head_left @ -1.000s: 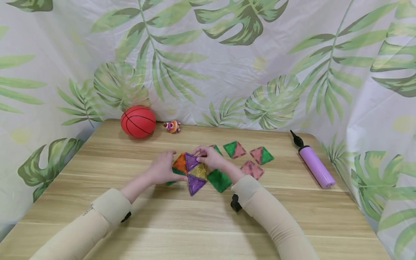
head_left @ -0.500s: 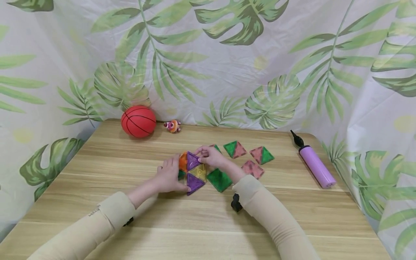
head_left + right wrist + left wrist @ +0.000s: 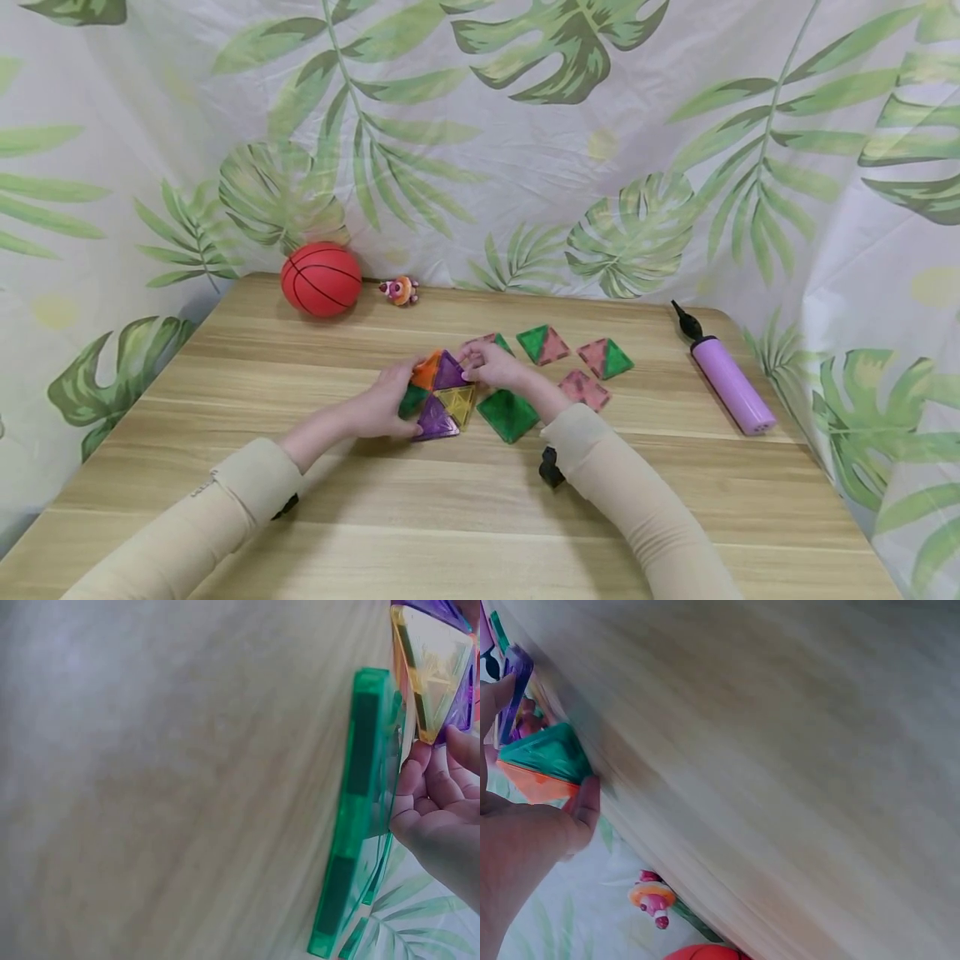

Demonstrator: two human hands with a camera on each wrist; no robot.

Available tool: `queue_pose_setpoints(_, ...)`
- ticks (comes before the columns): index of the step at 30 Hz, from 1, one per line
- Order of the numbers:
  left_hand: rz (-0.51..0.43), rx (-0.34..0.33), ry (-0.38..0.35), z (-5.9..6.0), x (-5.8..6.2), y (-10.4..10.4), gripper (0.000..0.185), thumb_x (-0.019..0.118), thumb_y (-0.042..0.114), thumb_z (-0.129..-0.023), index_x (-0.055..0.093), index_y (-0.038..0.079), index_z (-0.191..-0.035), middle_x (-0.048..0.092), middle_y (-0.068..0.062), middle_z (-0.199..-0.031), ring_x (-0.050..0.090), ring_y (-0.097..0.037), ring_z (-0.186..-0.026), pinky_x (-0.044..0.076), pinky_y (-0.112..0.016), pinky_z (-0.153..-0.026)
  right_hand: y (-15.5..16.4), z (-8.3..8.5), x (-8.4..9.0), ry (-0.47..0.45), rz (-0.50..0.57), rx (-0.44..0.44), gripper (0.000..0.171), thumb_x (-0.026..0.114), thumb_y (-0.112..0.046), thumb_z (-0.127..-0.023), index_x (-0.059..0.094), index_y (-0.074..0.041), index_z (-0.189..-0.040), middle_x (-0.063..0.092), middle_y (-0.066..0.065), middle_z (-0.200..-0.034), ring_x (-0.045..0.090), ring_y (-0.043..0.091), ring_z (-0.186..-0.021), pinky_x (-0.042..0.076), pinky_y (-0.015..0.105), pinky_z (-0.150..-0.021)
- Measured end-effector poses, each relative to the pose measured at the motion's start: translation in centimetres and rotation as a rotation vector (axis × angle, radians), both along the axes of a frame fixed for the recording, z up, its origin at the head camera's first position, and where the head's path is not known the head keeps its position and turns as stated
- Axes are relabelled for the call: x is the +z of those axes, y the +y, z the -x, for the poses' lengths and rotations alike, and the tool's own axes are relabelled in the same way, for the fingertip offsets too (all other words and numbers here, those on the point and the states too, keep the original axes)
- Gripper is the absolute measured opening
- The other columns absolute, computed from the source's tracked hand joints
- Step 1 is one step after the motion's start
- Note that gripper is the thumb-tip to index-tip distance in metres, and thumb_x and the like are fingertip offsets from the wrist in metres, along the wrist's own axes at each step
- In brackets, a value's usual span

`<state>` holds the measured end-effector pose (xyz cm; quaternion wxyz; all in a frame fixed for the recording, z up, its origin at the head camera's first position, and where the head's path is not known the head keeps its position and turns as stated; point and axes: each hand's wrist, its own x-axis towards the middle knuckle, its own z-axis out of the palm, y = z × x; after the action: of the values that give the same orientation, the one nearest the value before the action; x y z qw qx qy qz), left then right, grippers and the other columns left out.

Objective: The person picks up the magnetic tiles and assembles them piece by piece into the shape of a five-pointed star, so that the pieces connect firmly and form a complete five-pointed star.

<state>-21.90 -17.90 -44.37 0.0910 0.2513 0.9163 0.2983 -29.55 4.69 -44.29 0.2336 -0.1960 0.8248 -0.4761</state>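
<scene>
On table [image 3: 225,467]: tile cluster [image 3: 441,396], left hand [image 3: 386,404] and right hand [image 3: 491,367] gripping its opposite sides with curled fingers.

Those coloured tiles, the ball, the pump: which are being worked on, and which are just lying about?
In hand:
left hand
right hand
triangle tile cluster
green square tile

Lying about:
red ball
small toy figure
purple pump
green-and-pink tiles

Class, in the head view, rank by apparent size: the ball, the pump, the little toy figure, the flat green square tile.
1. Pump, longest
2. Ball
3. Green tile
4. Toy figure

Pump and ball are close; the ball lies farther back.
</scene>
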Motion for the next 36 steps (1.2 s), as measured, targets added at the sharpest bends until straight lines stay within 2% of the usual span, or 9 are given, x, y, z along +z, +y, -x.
queue_pose_setpoints(4, -0.014, -0.043, 0.013, 0.3, -0.3, -0.4, 0.094, 0.080, 0.017, -0.073, 0.020, -0.002, -0.144, 0.034, -0.023, -0.142, 0.031, -0.037, -0.130, 0.030, -0.053, -0.107, 0.3, 0.0, 0.0, 0.028, -0.033, 0.064, 0.026, 0.060, 0.003, -0.088, 0.056, 0.002, -0.114, 0.066, 0.017, -0.102, 0.056, 0.013, -0.078, 0.044, 0.023, -0.057)
queue_pose_setpoints(8, -0.021, -0.068, 0.037, 0.4, -0.3, -0.4, 0.088, 0.080, 0.016, -0.074, 0.026, -0.002, -0.141, 0.038, -0.022, -0.138, 0.036, -0.036, -0.127, 0.032, -0.051, -0.106, 0.3, 0.1, -0.3, 0.078, -0.047, 0.123, 0.026, 0.062, 0.003, -0.086, 0.057, 0.003, -0.111, 0.068, 0.018, -0.103, 0.063, 0.018, -0.089, 0.048, 0.023, -0.066)
queue_pose_setpoints(11, -0.027, -0.072, 0.041, 0.3, -0.1, -0.5, 0.087, 0.080, 0.015, -0.074, 0.027, -0.002, -0.140, 0.040, -0.022, -0.136, 0.039, -0.036, -0.126, 0.032, -0.051, -0.106, 0.1, 0.0, -0.4, 0.113, -0.062, 0.131, 0.024, 0.063, 0.002, -0.086, 0.058, 0.001, -0.110, 0.067, 0.018, -0.105, 0.063, 0.022, -0.099, 0.049, 0.023, -0.074)
queue_pose_setpoints(15, -0.043, -0.091, 0.031, 0.5, 0.2, -0.7, 0.092, 0.081, 0.015, -0.073, 0.025, 0.000, -0.144, 0.043, -0.022, -0.135, 0.043, -0.036, -0.124, 0.033, -0.052, -0.104, 0.1, -0.3, -0.3, 0.126, -0.092, 0.133, 0.022, 0.061, 0.000, -0.088, 0.058, -0.002, -0.110, 0.066, 0.017, -0.108, 0.062, 0.023, -0.101, 0.050, 0.024, -0.073)
queue_pose_setpoints(19, -0.036, -0.107, 0.009, 0.9, 0.4, -0.9, 0.101, 0.084, 0.019, -0.070, 0.021, 0.011, -0.150, 0.044, -0.020, -0.136, 0.042, -0.035, -0.125, 0.033, -0.054, -0.104, 0.2, -0.4, -0.3, 0.134, -0.109, 0.143, 0.021, 0.061, -0.001, -0.089, 0.058, -0.002, -0.110, 0.067, 0.017, -0.107, 0.063, 0.023, -0.101, 0.051, 0.025, -0.074)
queue_pose_setpoints(24, 0.036, -0.085, -0.054, 1.4, 0.6, -1.2, 0.102, 0.084, 0.028, -0.070, 0.022, 0.026, -0.151, 0.038, -0.018, -0.142, 0.037, -0.033, -0.127, 0.034, -0.055, -0.103, 0.3, -0.3, -0.4, 0.173, -0.142, 0.161, 0.021, 0.061, -0.002, -0.090, 0.060, -0.003, -0.111, 0.067, 0.013, -0.105, 0.061, 0.020, -0.099, 0.050, 0.027, -0.081)
queue_pose_setpoints(28, 0.058, -0.079, -0.094, 1.6, 0.8, -1.5, 0.100, 0.084, 0.028, -0.070, 0.025, 0.026, -0.150, 0.035, -0.020, -0.141, 0.039, -0.035, -0.124, 0.036, -0.056, -0.100, 0.4, -0.4, -0.4, 0.217, -0.189, 0.175, 0.023, 0.061, -0.006, -0.091, 0.064, -0.003, -0.114, 0.066, 0.008, -0.104, 0.059, 0.016, -0.097, 0.048, 0.027, -0.086)
queue_pose_setpoints(36, 0.128, -0.074, -0.143, 1.8, 1.3, -1.6, 0.093, 0.083, 0.034, -0.070, 0.031, 0.028, -0.148, 0.036, -0.022, -0.138, 0.043, -0.035, -0.119, 0.040, -0.058, -0.096, 0.4, -0.6, -0.3, 0.254, -0.249, 0.189, 0.025, 0.060, -0.008, -0.092, 0.066, -0.005, -0.116, 0.068, 0.009, -0.105, 0.059, 0.012, -0.087, 0.049, 0.022, -0.075)
